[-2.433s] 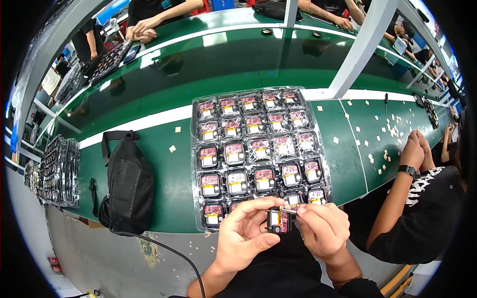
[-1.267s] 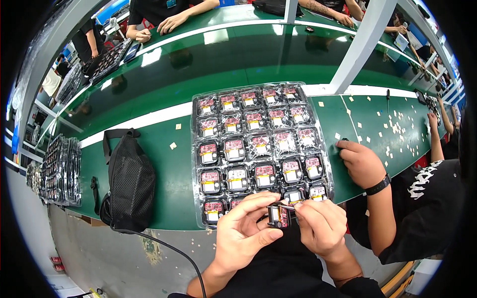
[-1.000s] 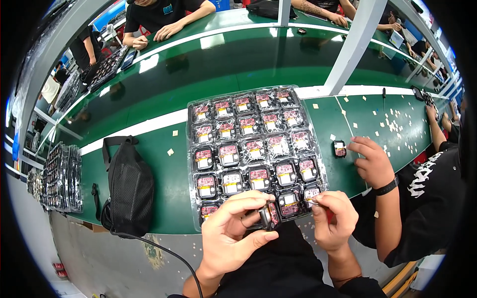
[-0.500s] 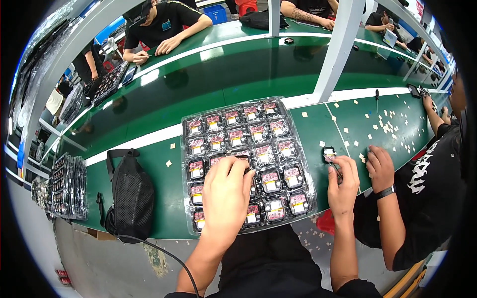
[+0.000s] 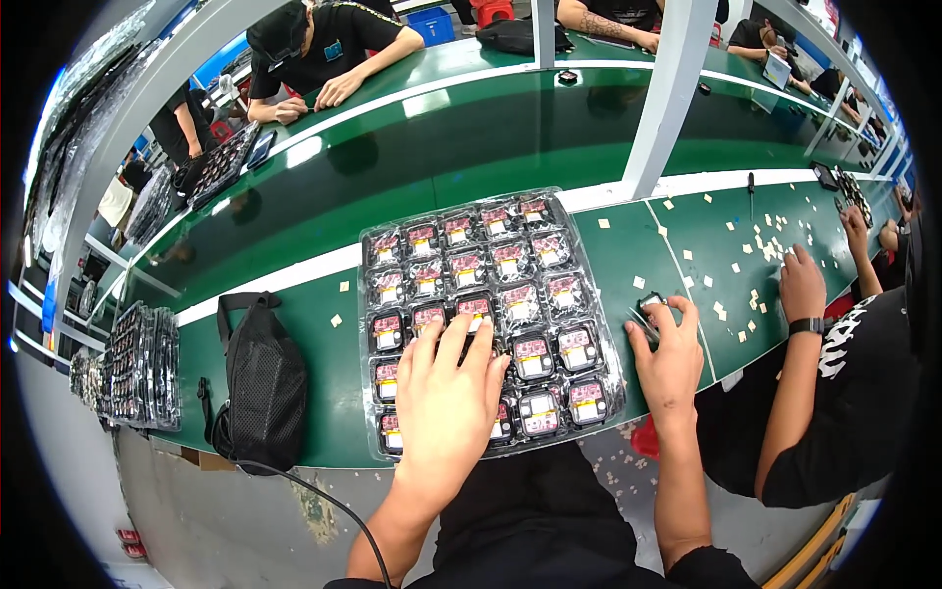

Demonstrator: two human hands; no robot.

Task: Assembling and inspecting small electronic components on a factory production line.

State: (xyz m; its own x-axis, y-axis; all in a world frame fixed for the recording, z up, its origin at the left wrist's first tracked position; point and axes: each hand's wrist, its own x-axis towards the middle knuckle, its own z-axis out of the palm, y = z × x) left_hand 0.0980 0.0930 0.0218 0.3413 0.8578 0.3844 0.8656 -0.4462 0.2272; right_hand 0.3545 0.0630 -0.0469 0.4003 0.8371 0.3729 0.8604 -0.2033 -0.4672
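A clear plastic tray (image 5: 598,294) lies on the green bench in front of me, its pockets filled with rows of small black square electronic units with red boards and yellow-and-white labels. Over its lower left part rests my left hand (image 5: 446,388), fingers stretched and a little apart, fingertips on a unit (image 5: 473,306) in the middle rows. It hides several pockets. Right of the tray, my right hand (image 5: 672,358) is closed round metal tweezers (image 5: 642,322). Another black unit (image 5: 650,298) is at its fingertips, partly covered; whether the fingers touch it I cannot tell.
Left of the tray are a black mesh bag (image 5: 263,383) and stacked filled trays (image 5: 145,368). Small pale squares (image 5: 768,245) and a screwdriver (image 5: 752,187) lie to the right, near a co-worker's hand (image 5: 803,282). A white post (image 5: 667,108) rises behind the tray. Other people sit across the bench.
My left hand's fingers have straightened and spread over the tray. My right hand has turned, its fingers now covering more of the loose unit. The neighbour's arm has moved farther right and away.
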